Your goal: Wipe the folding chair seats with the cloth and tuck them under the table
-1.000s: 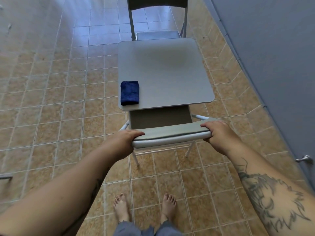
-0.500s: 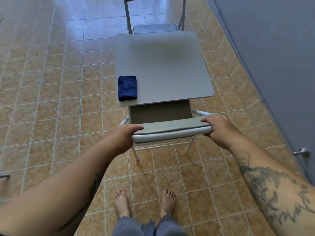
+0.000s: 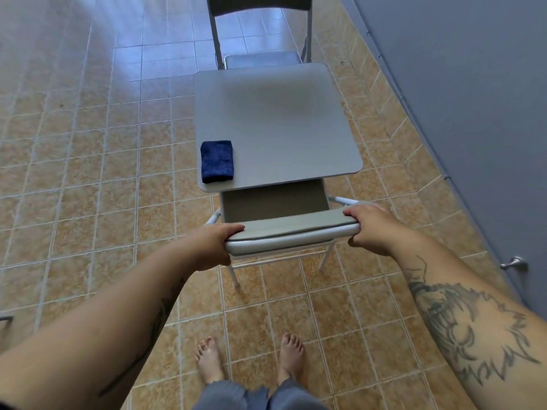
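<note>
In the head view, the left hand [image 3: 214, 245] and right hand [image 3: 374, 229] each clasp an end of the near chair's backrest [image 3: 291, 232] to steer its seat under the table [image 3: 275, 119], while the cloth [image 3: 217, 161] lies parked at the table's near-left corner.

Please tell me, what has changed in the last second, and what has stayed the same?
Nothing clear has moved. Both hands, left hand and right hand, keep gripping the backrest of the near chair, its seat partly under the table. The cloth stays on the table, and the far chair is unchanged.
</note>
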Demonstrator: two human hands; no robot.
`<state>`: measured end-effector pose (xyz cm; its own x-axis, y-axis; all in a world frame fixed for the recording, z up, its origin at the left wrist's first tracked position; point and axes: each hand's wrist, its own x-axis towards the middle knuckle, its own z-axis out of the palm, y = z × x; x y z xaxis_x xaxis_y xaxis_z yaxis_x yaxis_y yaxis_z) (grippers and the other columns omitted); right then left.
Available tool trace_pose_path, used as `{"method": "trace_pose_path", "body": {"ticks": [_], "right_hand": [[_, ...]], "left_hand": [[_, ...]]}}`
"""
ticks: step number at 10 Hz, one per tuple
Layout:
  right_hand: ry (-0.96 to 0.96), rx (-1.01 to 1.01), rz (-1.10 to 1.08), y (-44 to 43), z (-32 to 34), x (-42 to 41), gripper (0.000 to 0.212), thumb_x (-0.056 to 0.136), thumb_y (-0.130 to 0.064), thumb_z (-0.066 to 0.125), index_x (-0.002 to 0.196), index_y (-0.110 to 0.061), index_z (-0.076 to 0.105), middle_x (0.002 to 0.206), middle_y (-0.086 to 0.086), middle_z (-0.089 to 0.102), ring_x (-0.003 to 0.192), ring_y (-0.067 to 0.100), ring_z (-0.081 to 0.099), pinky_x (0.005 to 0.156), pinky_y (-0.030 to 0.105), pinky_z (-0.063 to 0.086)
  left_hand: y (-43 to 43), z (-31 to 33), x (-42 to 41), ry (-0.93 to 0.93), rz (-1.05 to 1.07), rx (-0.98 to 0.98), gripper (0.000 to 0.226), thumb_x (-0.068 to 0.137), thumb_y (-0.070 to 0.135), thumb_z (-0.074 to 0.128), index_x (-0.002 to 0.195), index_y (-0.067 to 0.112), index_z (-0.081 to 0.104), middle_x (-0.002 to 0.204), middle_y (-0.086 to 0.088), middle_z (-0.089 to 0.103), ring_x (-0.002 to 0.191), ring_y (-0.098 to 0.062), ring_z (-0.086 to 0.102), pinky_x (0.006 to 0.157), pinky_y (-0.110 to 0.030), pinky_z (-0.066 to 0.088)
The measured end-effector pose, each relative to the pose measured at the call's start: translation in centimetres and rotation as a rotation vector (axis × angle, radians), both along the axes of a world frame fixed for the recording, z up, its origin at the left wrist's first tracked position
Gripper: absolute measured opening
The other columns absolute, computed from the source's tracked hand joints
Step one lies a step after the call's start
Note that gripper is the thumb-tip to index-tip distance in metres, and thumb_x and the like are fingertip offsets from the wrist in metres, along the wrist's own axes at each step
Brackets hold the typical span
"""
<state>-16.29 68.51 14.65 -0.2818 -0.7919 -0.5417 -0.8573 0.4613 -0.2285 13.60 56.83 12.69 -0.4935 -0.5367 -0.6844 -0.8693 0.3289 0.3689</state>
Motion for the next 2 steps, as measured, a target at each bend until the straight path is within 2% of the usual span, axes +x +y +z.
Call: {"method": "trace_pose_path", "body": {"ticks": [1,2], "right_hand": [[-0.119,0.168,-0.047,-0.7,2.5,0.6,0.065,0.084,-0.018,0.062,0.144,-0.028,0.040,0.142,0.005,0.046,0.114,0.024,0.053,0.096,0.038,0.050],[-0.075,0.082,-0.134,-2.6,4.8,0.9,0.068,0.087,-0.023,0.059,0.149,-0.023,0.032,0.153,0.007,0.032,0.129,0.029,0.044,0.102,0.040,0.042]], "left_hand": [[-0.8,1.4,-0.1,-0.089,-0.057,0.105,0.079,0.083,0.025,0.069,0.149,0.035,0.027,0.150,-0.001,0.039,0.117,-0.018,0.049,0.100,-0.032,0.042],[-3.3,3.6,-0.2,-0.068,-0.022,0.120,0.072,0.086,0.039,0.065,0.148,0.032,0.031,0.154,-0.002,0.035,0.136,-0.024,0.038,0.113,-0.039,0.031]]}}
